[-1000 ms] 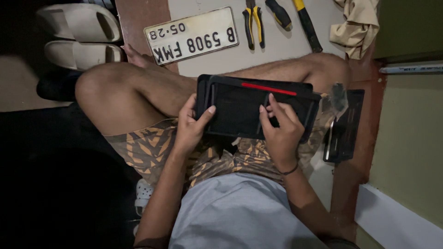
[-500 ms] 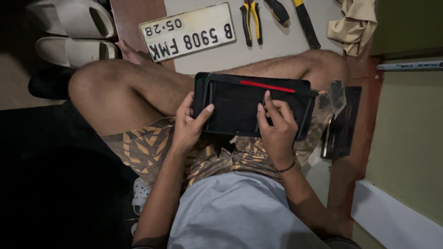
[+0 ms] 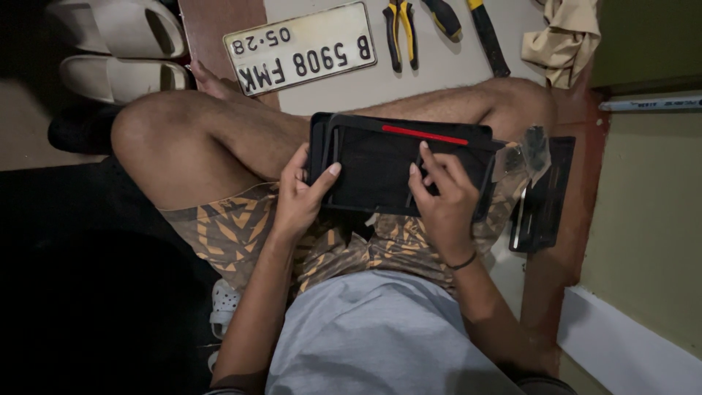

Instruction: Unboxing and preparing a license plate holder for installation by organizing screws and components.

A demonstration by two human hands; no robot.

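Dim floor, person cross-legged. Black plate frame (image 3: 398,170) (red strip along far edge) rests on lap, gripped by both: left hand (image 3: 298,199) clasps left edge, right hand (image 3: 443,199) fingers pressed on right side. Licence plate (image 3: 301,48) and pliers (image 3: 398,29) lie beyond knees.

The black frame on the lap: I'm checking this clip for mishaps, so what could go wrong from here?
The black frame rests across bare legs with only the left hand at one edge and the right hand on its face; it could tip off. A second black part lies by the knee, where a leg shift might knock it. The pliers lie beside the shin, easy to bump.
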